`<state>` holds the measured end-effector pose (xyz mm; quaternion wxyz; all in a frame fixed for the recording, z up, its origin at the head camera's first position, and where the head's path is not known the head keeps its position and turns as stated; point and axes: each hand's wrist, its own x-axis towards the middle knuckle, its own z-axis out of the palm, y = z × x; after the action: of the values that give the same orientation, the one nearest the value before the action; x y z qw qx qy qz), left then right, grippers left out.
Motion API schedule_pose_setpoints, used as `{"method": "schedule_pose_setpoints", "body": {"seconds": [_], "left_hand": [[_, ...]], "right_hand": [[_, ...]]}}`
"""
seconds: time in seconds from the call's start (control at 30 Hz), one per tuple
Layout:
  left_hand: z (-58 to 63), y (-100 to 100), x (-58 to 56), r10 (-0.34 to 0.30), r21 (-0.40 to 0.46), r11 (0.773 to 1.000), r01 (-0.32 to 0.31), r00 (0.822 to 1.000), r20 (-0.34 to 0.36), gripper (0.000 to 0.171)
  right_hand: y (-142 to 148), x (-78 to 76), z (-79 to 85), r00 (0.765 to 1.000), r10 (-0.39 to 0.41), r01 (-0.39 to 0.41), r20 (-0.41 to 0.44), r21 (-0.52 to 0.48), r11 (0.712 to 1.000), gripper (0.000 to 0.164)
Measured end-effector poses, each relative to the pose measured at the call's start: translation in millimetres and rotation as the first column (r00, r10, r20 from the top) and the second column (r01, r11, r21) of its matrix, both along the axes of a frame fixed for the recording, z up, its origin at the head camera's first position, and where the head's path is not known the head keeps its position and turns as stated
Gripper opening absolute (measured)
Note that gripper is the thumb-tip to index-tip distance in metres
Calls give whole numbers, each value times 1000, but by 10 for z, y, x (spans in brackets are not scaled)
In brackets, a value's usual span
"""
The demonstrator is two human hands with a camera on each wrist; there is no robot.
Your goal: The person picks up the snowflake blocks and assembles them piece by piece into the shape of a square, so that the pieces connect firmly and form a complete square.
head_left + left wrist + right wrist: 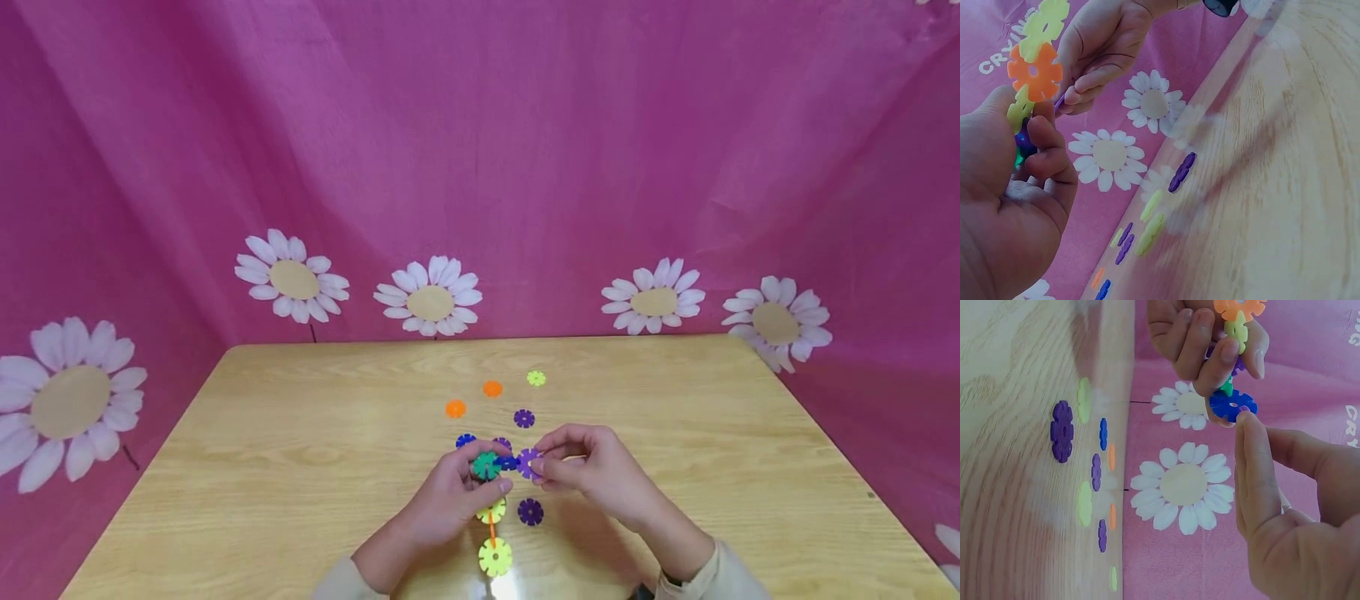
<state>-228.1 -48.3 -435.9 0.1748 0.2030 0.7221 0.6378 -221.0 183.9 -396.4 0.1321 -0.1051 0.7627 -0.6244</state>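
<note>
My left hand (442, 500) grips a chain of notched plastic interlocking discs above the table. A green disc (486, 466) shows between its thumb and fingers. Below them hang an orange disc (1030, 73), seen edge-on in the head view, and a yellow disc (495, 557) at the lower end. A blue disc (1225, 409) juts from the green one toward the right. With thumb and fingertips my right hand (603, 471) pinches a purple disc (527, 463), held against the edge of the blue disc. Fingers hide part of the chain's middle.
On the wooden table (300, 417) lie loose discs: two orange ones, one of them nearer (455, 408), a yellow one (536, 378) at the back, a blue one (466, 440), and purple ones, including one (530, 512) beneath the hands. A pink flowered curtain (525, 167) surrounds the table.
</note>
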Motion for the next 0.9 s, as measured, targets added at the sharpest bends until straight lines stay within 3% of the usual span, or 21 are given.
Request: {"method": "schedule_pose_setpoints", "body": {"seconds": [0.17,0.37,0.7,0.9], "left_hand": [[1,-24,-9,-31,3,1000,31,999,-22,41],[8,-35,-2,-78,-6,997,78,997,-28,41],[-11,-8,4,-103,-36,994,102,994,-40,43],[-37,-18,-29,-140,-10,990,140,990,-18,37]], "right_hand": [[-3,-13,2,998,10,-8,54,-31,999,30],[-19,7,-16,998,-10,14,61,-50,999,28],[-28,13,-42,995,-48,52,89,-47,998,29],[-5,-26,-71,991,12,1,134,-95,995,31]]}}
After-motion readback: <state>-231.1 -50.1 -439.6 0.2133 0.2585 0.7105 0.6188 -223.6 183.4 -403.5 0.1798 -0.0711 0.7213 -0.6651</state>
